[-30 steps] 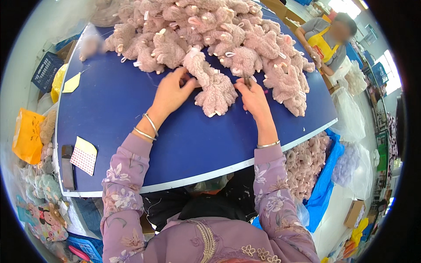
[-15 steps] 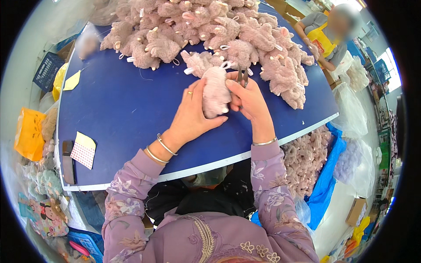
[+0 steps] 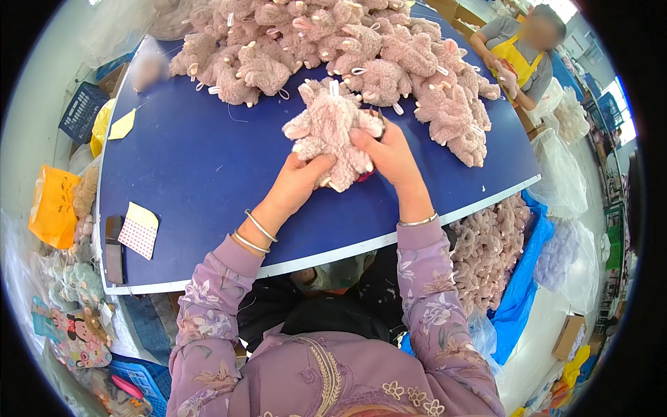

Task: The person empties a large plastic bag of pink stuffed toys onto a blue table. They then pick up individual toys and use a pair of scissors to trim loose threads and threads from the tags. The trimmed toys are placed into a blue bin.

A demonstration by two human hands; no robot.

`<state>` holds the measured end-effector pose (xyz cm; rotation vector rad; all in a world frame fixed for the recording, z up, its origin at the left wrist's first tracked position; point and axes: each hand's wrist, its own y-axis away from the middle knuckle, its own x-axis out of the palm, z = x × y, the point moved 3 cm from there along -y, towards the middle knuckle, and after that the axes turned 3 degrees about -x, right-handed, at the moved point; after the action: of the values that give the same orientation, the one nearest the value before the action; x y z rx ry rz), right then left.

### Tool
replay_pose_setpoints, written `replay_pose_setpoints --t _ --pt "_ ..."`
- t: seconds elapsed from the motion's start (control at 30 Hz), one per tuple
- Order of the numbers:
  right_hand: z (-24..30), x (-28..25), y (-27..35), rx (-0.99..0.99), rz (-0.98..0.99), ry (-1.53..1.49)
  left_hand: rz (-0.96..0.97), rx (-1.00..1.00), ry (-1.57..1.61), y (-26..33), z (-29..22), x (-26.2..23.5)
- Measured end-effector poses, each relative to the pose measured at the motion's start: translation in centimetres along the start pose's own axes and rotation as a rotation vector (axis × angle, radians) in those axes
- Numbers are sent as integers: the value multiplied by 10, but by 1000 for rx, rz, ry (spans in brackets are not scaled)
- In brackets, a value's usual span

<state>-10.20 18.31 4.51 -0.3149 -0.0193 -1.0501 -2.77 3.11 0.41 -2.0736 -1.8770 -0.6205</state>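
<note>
A fluffy pinkish-beige plush toy [image 3: 329,132] is held up over the blue table, with its limbs spread and a white loop at its top. My left hand [image 3: 297,182] is closed on its lower left side, the thumb lying across the plush. On the right side, my right hand [image 3: 390,149] pinches the toy, its thumb pressed on the front. Dark pointed blades of small thread snips [image 3: 376,114] poke out by that hand's fingers; the rest of them is hidden. A bit of dark red shows under the toy, too small to name.
A big heap of similar plush toys [image 3: 389,52] covers the far side of the table [image 3: 201,208]. At left lie a dotted paper sheet [image 3: 139,231] and a dark phone-like object [image 3: 114,250]. More toys fill a blue-lined container [image 3: 490,254] at right. A person [image 3: 521,59] works far right.
The toy has been turned, from narrow and side-on to spread flat with its limbs showing. My left hand has shifted down to its lower edge; the right keeps its grip.
</note>
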Motion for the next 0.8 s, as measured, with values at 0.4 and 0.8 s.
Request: replay_pose_setpoints --t 0.4,0.8 --pt "11 -5 2 -171 -165 162 -100 158 -30 1 -12 7" --pt "15 -56 -1 -129 -392 -139 -102 151 48 0 -11 6"
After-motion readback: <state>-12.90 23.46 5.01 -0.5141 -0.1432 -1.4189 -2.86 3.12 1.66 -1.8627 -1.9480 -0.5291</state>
